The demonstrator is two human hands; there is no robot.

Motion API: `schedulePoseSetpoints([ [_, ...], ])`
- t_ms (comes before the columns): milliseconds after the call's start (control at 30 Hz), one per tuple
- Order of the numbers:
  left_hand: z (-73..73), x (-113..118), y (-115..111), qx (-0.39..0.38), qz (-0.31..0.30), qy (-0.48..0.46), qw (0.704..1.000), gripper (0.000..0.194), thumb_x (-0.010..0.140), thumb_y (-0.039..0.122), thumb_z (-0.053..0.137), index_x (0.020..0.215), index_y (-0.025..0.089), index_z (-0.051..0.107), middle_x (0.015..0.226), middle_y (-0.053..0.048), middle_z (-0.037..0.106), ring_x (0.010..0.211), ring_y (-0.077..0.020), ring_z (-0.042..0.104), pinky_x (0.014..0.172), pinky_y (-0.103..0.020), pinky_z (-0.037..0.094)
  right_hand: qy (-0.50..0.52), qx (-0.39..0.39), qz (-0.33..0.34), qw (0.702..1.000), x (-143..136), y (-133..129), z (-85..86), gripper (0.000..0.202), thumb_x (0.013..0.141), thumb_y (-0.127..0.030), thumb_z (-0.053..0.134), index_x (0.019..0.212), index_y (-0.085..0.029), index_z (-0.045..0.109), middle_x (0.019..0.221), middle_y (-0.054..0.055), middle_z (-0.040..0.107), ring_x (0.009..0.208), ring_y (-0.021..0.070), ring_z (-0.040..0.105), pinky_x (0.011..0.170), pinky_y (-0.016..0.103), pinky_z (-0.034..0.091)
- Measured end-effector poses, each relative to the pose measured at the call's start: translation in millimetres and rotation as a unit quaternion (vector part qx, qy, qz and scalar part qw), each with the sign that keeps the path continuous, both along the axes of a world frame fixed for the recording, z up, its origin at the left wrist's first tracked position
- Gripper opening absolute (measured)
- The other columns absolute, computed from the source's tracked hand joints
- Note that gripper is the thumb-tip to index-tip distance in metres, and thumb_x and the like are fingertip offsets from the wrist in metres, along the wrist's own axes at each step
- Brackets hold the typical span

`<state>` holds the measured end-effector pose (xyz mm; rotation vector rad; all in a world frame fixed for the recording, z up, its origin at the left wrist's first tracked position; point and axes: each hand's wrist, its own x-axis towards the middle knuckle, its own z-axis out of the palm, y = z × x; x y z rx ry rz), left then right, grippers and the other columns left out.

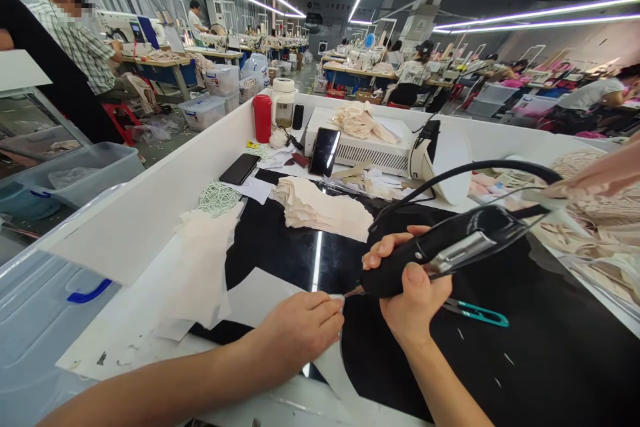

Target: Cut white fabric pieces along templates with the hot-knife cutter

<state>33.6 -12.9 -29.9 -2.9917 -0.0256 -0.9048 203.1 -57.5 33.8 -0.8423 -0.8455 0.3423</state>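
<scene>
My right hand (417, 300) is wrapped round a black corded hand tool (390, 270) with a metal lever along its side. The tool's narrow tip points left and ends close to the fingertips of my left hand (300, 333). Those left fingers are closed on the edge of a thin white sheet (255, 297); whether it is paper or cloth I cannot tell. Beneath both hands lies a glossy black work surface (540, 353). Teal-handled thread snips (483, 313) rest just right of my right wrist. Beyond my hands sits a stack of cream fabric pieces (325, 210).
More pale pieces (200, 260) and a bundle of light green cord (219, 198) lie left. Two phones, a red cup (262, 118), a jar and a white box (360, 140) stand at the back. Cream fabric (600, 213) is heaped right. Co-workers sit at sewing machines beyond.
</scene>
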Motion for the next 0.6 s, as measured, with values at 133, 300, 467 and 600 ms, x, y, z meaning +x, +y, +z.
schedulePoseSetpoints([
  [133, 0.4, -1, 0, 0.001, 0.002, 0.007, 1.0, 0.014, 0.105, 0.013, 0.052, 0.105, 0.011, 0.066, 0.112, -0.011, 0.075, 0.104, -0.0179, 0.071, 0.093, -0.031, 0.062, 0.002, 0.004, 0.0, 1.0, 1, 0, -1.7, 0.046, 0.082, -0.05, 0.081, 0.115, -0.028, 0.059, 0.08, -0.004, 0.061, 0.059, 0.0142, 0.057, 0.056, 0.031, 0.052],
  [300, -7.5, 0, 1, -0.006, -0.003, 0.009, 1.0, 0.013, 0.105, 0.013, 0.053, 0.105, 0.011, 0.066, 0.112, -0.011, 0.075, 0.106, -0.0177, 0.071, 0.095, -0.031, 0.061, 0.005, 0.005, -0.005, 1.0, 0, 1, -1.0, 0.046, 0.082, -0.049, 0.082, 0.116, -0.027, 0.059, 0.08, -0.004, 0.061, 0.06, 0.0139, 0.057, 0.057, 0.03, 0.052],
  [467, -18.4, 0, 3, -0.01, -0.002, 0.018, 1.0, 0.013, 0.105, 0.013, 0.053, 0.109, 0.012, 0.066, 0.117, -0.011, 0.074, 0.11, -0.0184, 0.07, 0.098, -0.033, 0.061, 0.01, 0.0, -0.014, 1.0, 1, 0, 5.0, 0.043, 0.082, -0.048, 0.08, 0.114, -0.027, 0.06, 0.078, -0.004, 0.062, 0.059, 0.0144, 0.057, 0.054, 0.03, 0.052],
  [600, -23.5, -1, 2, -0.015, 0.002, 0.029, 0.999, 0.016, 0.105, 0.012, 0.052, 0.112, 0.013, 0.065, 0.12, -0.012, 0.073, 0.112, -0.0198, 0.07, 0.097, -0.034, 0.061, 0.016, 0.01, -0.014, 1.0, 2, -1, 9.4, 0.038, 0.083, -0.044, 0.079, 0.111, -0.027, 0.06, 0.076, -0.004, 0.063, 0.057, 0.0148, 0.059, 0.052, 0.03, 0.051],
])
